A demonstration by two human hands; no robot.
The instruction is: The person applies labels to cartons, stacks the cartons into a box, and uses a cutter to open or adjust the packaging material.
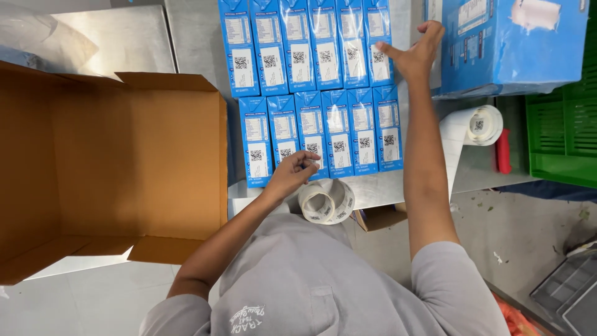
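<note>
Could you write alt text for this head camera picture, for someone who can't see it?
Seen from above, a person in a grey shirt works over two rows of blue cartons on a steel table: the left hand pinches at a front-row carton, the right hand touches the back row's end. An open cardboard box lies left, and a label roll sits by the person's chest.

Blue cartons (323,93) — two rows (flat)

The counter (124,37) is brushed metal with a dull sheen; the blue cartons (323,93) are smooth, glossy coated paperboard; the open box (112,168) is matt brown corrugated cardboard; the label rolls (326,202) are white paper, slightly glossy; the green crate (563,137) is moulded plastic; the grey shirt (323,286) is soft matt cloth.
</note>
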